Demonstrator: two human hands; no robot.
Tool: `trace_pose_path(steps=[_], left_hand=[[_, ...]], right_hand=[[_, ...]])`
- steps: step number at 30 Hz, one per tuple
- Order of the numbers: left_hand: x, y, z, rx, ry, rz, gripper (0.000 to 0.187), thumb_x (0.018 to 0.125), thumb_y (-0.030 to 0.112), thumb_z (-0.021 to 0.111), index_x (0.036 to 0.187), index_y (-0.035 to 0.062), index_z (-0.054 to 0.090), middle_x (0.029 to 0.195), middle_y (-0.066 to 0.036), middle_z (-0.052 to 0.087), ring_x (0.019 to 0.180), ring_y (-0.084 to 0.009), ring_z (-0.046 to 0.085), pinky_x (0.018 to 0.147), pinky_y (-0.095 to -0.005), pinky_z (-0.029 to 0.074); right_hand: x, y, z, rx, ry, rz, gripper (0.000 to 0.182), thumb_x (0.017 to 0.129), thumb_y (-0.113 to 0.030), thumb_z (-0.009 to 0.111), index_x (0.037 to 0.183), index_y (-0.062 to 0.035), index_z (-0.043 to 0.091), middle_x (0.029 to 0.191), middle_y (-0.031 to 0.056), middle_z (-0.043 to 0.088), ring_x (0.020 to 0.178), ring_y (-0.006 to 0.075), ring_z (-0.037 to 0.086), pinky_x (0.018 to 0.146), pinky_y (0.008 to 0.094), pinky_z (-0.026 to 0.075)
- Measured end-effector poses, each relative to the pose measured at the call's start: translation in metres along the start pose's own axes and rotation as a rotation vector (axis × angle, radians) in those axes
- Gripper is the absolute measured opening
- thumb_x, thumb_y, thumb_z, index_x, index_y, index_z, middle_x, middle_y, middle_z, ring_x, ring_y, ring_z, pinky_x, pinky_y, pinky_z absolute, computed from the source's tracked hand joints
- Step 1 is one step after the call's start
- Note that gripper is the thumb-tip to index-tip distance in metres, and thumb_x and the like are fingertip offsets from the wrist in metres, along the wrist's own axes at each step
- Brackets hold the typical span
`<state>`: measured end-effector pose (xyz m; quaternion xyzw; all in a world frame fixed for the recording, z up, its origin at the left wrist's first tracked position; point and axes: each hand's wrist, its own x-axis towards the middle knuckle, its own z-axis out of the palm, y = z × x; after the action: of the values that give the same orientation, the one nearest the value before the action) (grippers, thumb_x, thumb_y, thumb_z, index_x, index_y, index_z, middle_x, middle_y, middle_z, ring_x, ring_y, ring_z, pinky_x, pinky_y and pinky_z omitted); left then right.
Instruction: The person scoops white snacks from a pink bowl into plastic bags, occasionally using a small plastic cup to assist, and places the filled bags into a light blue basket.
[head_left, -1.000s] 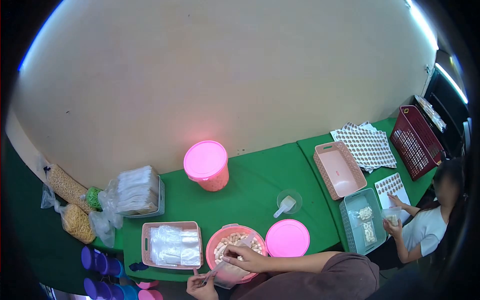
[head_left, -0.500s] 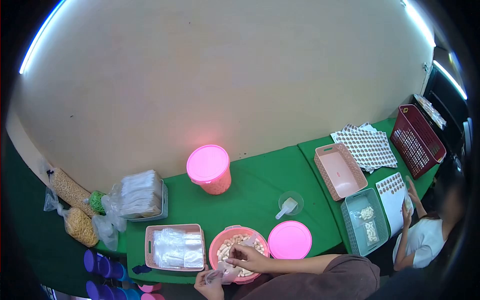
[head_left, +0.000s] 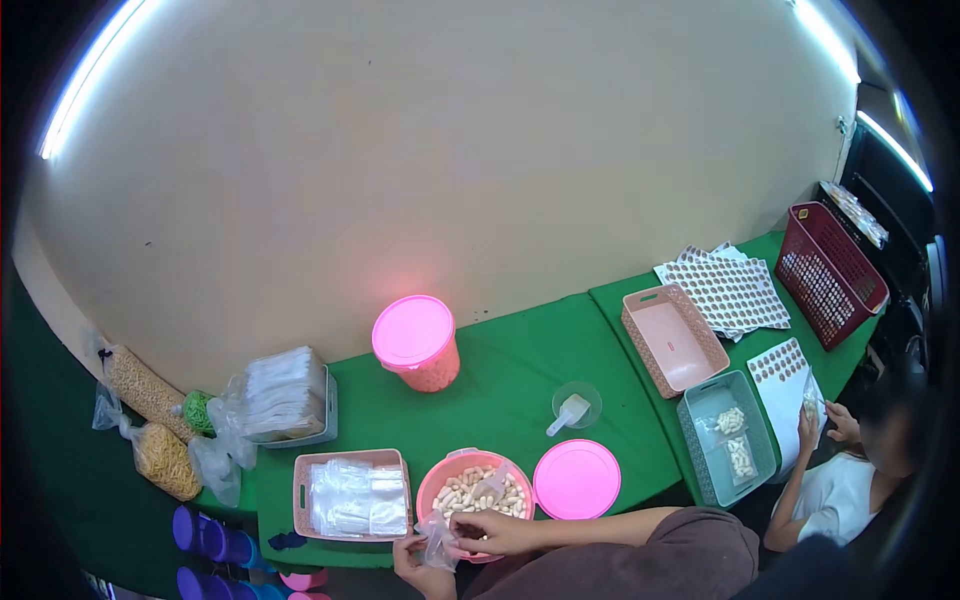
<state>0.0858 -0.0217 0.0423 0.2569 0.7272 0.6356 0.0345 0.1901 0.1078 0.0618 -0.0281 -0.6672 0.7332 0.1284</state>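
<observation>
My left hand (head_left: 424, 572) grips a clear plastic bag (head_left: 436, 538) at the front edge of the table, beside the pink tub (head_left: 424, 490). My right hand (head_left: 502, 532) reaches across the near side of the tub, its bent fingers closed at the bag's edge. Whether anything else is in those fingers is hidden. Pale, finger-shaped snack pieces (head_left: 462, 492) fill the tub, and a translucent scoop (head_left: 492, 484) lies on top of them. To the left, a pink basket (head_left: 300, 495) holds a stack of clear bags (head_left: 350, 497).
A pink lid (head_left: 577, 480) lies right of the tub; behind it, a white scoop (head_left: 570, 412) rests on a clear round dish. A lidded pink container (head_left: 415, 335) stands near the wall. At right, a co-worker (head_left: 835, 495) handles a bag beside a grey-green basket (head_left: 715, 490) with filled bags.
The bag has risen and moved nearer the tub's left rim. My right hand has come down from over the snack pieces to the bag. The co-worker's hands have shifted lower.
</observation>
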Motion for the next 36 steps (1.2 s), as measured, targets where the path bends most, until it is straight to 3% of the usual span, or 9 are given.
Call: trace_pose_path(steps=[6,9,13,19,22,24,25,29,36], left_hand=[[-0.003,0.028,0.0,0.406,-0.153,0.591,0.04,0.072,0.01,0.071,0.107,0.0068,0.051,0.115,-0.017,0.053,0.113,-0.0396,0.048,0.103,-0.0548,0.034],[-0.001,0.029,0.0,0.398,-0.249,0.637,0.053,0.072,0.01,0.071,0.118,0.0074,0.047,0.127,-0.019,0.049,0.12,-0.0408,0.044,0.104,-0.0555,0.031],[-0.001,0.02,-0.002,0.336,-0.398,0.604,0.063,0.069,0.011,0.074,0.125,0.0089,0.043,0.12,-0.019,0.05,0.117,-0.0394,0.046,0.104,-0.0544,0.031],[-0.001,-0.004,-0.01,0.351,-0.181,0.692,0.056,0.065,0.009,0.079,0.114,0.0083,0.05,0.091,-0.012,0.053,0.08,-0.0293,0.053,0.071,-0.0407,0.044],[0.001,0.004,-0.017,0.338,-0.189,0.557,0.051,0.067,0.011,0.079,0.111,0.008,0.051,0.089,-0.012,0.051,0.082,-0.0274,0.054,0.072,-0.0392,0.044],[0.007,0.002,-0.017,0.29,-0.111,0.47,0.053,0.068,0.016,0.081,0.109,0.0065,0.048,0.088,-0.01,0.049,0.083,-0.0242,0.054,0.075,-0.0372,0.045],[0.01,0.006,-0.015,0.07,-0.065,0.384,0.055,0.069,0.02,0.081,0.108,0.0061,0.045,0.088,-0.008,0.048,0.083,-0.0228,0.053,0.077,-0.0364,0.045],[0.007,0.035,-0.008,-0.317,-0.153,0.223,0.059,0.073,0.032,0.08,0.104,0.0069,0.037,0.089,-0.007,0.045,0.084,-0.0186,0.053,0.083,-0.0331,0.045],[-0.001,0.041,-0.015,-0.356,0.035,0.153,0.051,0.082,0.033,0.072,0.102,0.0088,0.032,0.087,-0.006,0.044,0.08,-0.0136,0.05,0.074,-0.0269,0.044]], right_hand=[[0.003,0.004,-0.003,-0.272,0.05,0.013,0.026,0.087,-0.021,0.062,0.095,0.0008,0.052,0.073,0.0098,0.053,0.068,0.0141,0.052,0.063,0.0304,0.045],[0.005,0.0,-0.003,-0.376,-0.067,0.053,0.027,0.084,-0.022,0.065,0.095,0.0008,0.055,0.074,0.01,0.056,0.068,0.0163,0.053,0.062,0.0317,0.045],[0.002,-0.002,0.005,-0.43,-0.017,0.015,0.026,0.081,-0.02,0.065,0.091,0.0001,0.051,0.071,0.0105,0.055,0.064,0.0185,0.052,0.06,0.0327,0.044],[0.003,-0.004,0.001,-0.295,0.128,-0.013,0.023,0.083,-0.014,0.063,0.092,-0.0005,0.047,0.071,0.0085,0.053,0.063,0.0182,0.052,0.059,0.0329,0.043],[0.006,-0.017,-0.01,-0.26,-0.015,0.078,0.033,0.084,-0.017,0.067,0.106,-0.0011,0.047,0.083,0.0064,0.055,0.074,0.0165,0.053,0.066,0.0323,0.045],[0.01,-0.025,-0.017,-0.233,0.004,-0.104,0.058,0.082,-0.024,0.071,0.127,-0.0016,0.041,0.109,0.012,0.055,0.098,0.0206,0.054,0.085,0.0344,0.045],[0.01,-0.028,-0.024,-0.378,-0.047,-0.147,0.081,0.079,-0.031,0.073,0.141,-0.0032,0.029,0.131,0.0164,0.044,0.121,0.0255,0.045,0.102,0.0388,0.036],[0.011,-0.018,-0.002,-0.635,-0.114,-0.4,0.084,0.075,-0.031,0.075,0.141,-0.0047,0.031,0.131,0.018,0.045,0.12,0.0326,0.046,0.101,0.0426,0.037],[0.005,-0.014,0.01,-0.588,-0.173,-0.248,0.075,0.077,-0.025,0.074,0.14,-0.0067,0.036,0.122,0.018,0.054,0.111,0.0337,0.054,0.095,0.0421,0.043]])
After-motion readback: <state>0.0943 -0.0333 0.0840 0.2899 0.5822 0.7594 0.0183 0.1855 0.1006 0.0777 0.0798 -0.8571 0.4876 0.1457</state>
